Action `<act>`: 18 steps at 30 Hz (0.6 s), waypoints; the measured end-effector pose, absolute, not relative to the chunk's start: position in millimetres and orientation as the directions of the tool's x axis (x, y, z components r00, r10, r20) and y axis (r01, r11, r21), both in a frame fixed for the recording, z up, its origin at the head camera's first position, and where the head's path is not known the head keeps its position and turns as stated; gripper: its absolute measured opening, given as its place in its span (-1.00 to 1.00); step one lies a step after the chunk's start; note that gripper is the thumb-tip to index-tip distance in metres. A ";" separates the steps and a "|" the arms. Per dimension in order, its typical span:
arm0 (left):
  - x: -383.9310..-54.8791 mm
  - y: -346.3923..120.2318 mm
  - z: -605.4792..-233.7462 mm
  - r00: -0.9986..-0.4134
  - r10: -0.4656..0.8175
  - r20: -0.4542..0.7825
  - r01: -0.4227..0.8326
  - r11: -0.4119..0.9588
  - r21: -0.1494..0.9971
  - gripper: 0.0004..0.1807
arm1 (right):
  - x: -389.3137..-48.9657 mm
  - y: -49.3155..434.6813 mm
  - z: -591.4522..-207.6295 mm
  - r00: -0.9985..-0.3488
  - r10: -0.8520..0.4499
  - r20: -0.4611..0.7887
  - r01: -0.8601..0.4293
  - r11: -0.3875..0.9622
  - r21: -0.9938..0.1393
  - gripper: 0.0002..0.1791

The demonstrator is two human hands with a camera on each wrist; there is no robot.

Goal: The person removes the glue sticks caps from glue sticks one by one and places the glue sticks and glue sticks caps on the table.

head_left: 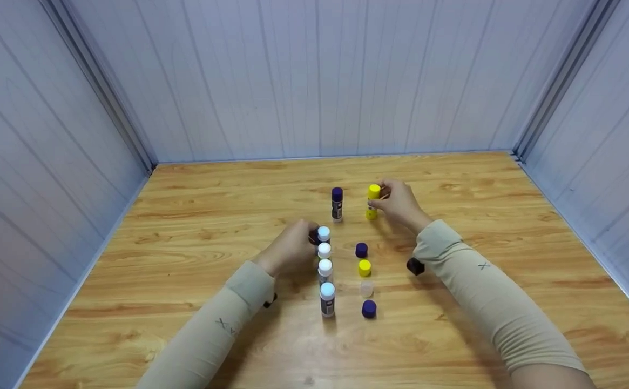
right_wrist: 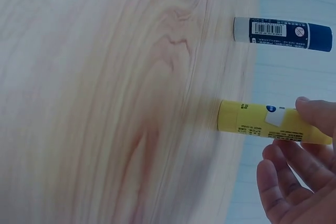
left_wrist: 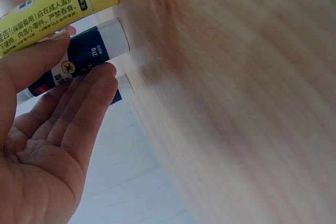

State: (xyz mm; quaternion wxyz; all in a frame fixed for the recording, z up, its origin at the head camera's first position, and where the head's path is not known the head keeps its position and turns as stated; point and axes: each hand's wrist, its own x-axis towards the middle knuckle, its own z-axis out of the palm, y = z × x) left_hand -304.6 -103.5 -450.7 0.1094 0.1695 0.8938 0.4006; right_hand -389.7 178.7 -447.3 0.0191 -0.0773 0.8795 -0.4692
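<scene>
My left hand [head_left: 291,247] is at the far end of a row of uncapped glue sticks. In the left wrist view its thumb and fingers hold a navy glue stick [left_wrist: 84,53] upright on the table, beside a yellow glue stick [left_wrist: 63,9]. My right hand [head_left: 401,206] pinches the upper part of a capped yellow glue stick [head_left: 372,211], which stands upright. To its left, apart from it, stands a glue stick with a dark blue cap [head_left: 337,204]. The nearest uncapped glue stick [head_left: 327,303] shows its white top.
Loose caps line up right of the row: a dark blue cap [head_left: 362,250], a yellow cap [head_left: 364,268], a whitish cap [head_left: 366,288] and another dark blue cap [head_left: 369,309]. The wooden table [head_left: 184,237] meets pale panel walls [head_left: 292,81] at the back and sides.
</scene>
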 end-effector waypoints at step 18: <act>-304.3 -104.8 -448.8 -0.908 0.415 -0.062 0.233 0.623 0.747 -0.68 | -379.4 188.2 -431.9 -0.984 -0.097 0.147 -0.176 0.523 -0.834 -0.72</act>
